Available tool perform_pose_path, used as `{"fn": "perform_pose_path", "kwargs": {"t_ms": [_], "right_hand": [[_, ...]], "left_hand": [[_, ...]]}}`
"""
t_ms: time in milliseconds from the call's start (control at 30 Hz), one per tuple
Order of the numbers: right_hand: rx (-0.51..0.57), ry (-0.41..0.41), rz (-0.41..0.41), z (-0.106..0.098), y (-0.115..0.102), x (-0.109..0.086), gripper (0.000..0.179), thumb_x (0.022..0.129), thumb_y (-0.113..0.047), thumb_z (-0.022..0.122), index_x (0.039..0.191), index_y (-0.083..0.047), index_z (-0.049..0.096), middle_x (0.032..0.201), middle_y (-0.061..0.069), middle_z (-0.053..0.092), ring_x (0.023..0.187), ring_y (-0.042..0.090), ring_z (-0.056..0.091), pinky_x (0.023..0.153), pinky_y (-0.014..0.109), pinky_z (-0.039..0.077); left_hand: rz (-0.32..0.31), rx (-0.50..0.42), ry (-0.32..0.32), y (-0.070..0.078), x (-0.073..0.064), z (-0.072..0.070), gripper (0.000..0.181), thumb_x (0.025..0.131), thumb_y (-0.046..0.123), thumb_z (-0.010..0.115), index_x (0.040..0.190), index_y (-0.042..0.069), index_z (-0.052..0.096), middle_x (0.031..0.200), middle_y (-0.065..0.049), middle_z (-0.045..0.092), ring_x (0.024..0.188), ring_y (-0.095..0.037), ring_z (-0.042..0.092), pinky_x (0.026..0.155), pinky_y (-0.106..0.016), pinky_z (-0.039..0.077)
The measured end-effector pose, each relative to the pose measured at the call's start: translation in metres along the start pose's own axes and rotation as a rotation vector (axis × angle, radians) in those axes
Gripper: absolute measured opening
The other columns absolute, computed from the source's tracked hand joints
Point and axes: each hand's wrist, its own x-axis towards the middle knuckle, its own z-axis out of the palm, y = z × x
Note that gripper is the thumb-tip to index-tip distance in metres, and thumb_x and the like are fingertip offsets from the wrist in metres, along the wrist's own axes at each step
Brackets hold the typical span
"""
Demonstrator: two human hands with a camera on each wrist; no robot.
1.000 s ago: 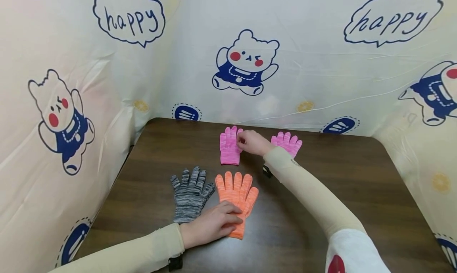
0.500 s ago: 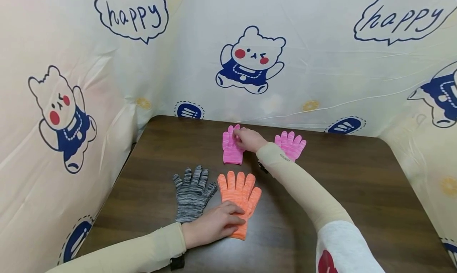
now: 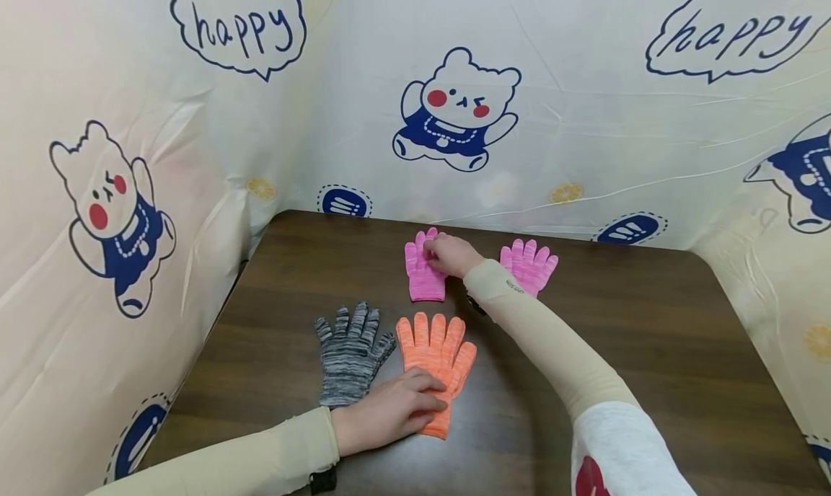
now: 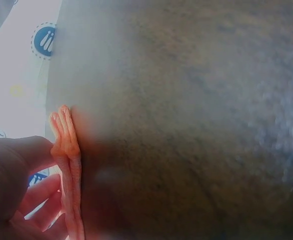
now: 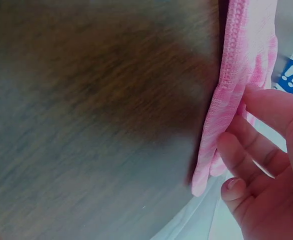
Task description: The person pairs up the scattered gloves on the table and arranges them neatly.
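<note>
In the head view an orange knit glove point(image 3: 431, 359) lies flat on the brown table, fingers pointing away. My left hand point(image 3: 392, 409) rests on its lower part; the left wrist view shows my fingertips against the side of the orange glove point(image 4: 69, 160). Beside it on the left lies a grey-and-black striped glove point(image 3: 350, 355), its cuff partly behind my left hand. At the back, my right hand point(image 3: 454, 254) pinches a pink glove point(image 3: 426, 283) near its thumb side. In the right wrist view thumb and fingers meet at a fold of the pink glove point(image 5: 221, 110).
A second pink glove point(image 3: 529, 265) lies at the back right, its cuff partly hidden by my right forearm. The brown table point(image 3: 649, 323) ends at a cartoon-printed curtain point(image 3: 571, 107) standing behind and along both sides.
My right hand has moved slightly left and farther over the pink glove, whose cuff has shifted a little. My left hand stays on the orange glove. The head view has shifted slightly.
</note>
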Motion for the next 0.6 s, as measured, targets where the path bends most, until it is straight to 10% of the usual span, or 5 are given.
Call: {"fn": "perform_pose_path", "kwargs": {"t_ms": [600], "right_hand": [[0.020, 0.034, 0.005, 0.0047, 0.0002, 0.0002, 0.006, 0.102, -0.011, 0.064, 0.107, -0.008, 0.067, 0.088, 0.007, 0.062, 0.080, 0.022, 0.059, 0.074, 0.030, 0.052]], "left_hand": [[-0.006, 0.022, -0.007, 0.0003, -0.0006, 0.0025, 0.026, 0.102, 0.017, 0.069, 0.127, 0.016, 0.075, 0.135, -0.001, 0.064, 0.124, -0.015, 0.057, 0.102, -0.029, 0.050]]}}
